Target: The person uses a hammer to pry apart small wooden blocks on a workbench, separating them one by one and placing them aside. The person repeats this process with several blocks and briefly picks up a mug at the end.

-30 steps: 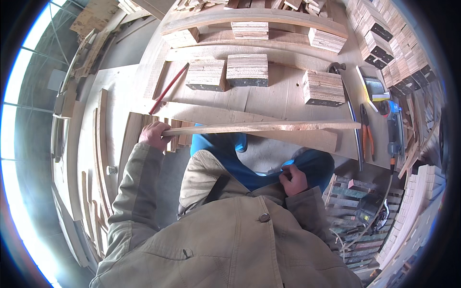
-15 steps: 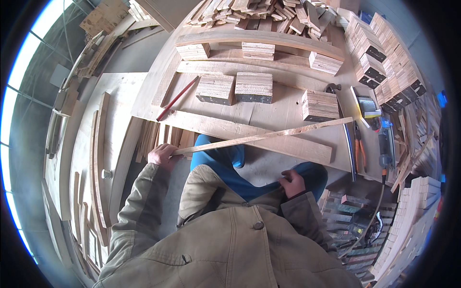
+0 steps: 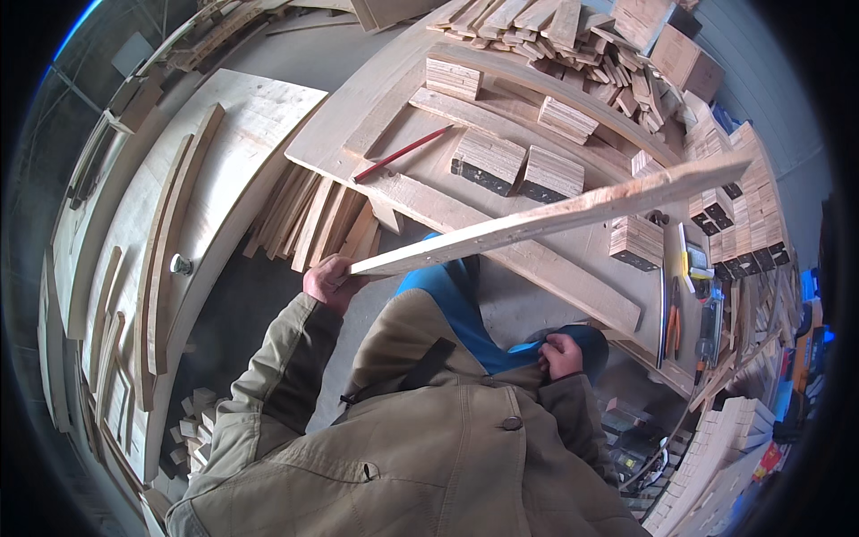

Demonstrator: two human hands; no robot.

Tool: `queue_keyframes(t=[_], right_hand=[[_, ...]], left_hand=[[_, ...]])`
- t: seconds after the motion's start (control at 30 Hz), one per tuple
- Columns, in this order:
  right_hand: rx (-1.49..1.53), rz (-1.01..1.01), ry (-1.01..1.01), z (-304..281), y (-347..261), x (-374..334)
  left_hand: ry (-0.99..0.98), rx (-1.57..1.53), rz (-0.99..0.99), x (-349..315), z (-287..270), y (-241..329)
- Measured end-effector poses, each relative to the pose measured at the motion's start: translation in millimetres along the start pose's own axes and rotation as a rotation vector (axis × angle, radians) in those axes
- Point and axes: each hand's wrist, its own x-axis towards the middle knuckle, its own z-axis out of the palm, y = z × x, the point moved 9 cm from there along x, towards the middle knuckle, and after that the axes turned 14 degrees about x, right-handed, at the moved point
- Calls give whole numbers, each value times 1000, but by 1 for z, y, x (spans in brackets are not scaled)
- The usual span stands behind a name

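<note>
Left hand (image 3: 327,283) grasps a long, pale wooden strip (image 3: 537,217); right hand (image 3: 560,355), grip unclear. Holding seems the step; moving calls for end clearance.

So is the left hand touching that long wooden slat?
Touching. The head view shows it: the left hand grips the long wooden slat by its near end, with no gap between them.

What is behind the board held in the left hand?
Behind the held board, a flat plank shows above and below it; a laminated wood block peeks above. The plank's crossed middle and the block's lower part are covered.
</note>
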Motion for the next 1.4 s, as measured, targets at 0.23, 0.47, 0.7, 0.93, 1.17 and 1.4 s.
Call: queue_keyframes(t=[0.23,0.47,0.7,0.93,1.17,1.4], right_hand=[[-130,39,-13,20,-3,-3],[-174,46,1,25,-4,-6],[-165,54,8,25,-2,-7],[-176,81,18,22,4,-6],[-209,115,62,20,8,-9],[-204,121,51,25,8,-9]], left_hand=[[311,-453,-458,-69,-26,-149],[544,-137,-834,-161,-64,-298],[200,309,-1173,-244,-47,-341],[41,254,-1247,-263,15,-360],[54,305,-1069,-118,4,-427],[256,382,-936,31,-100,-434]])
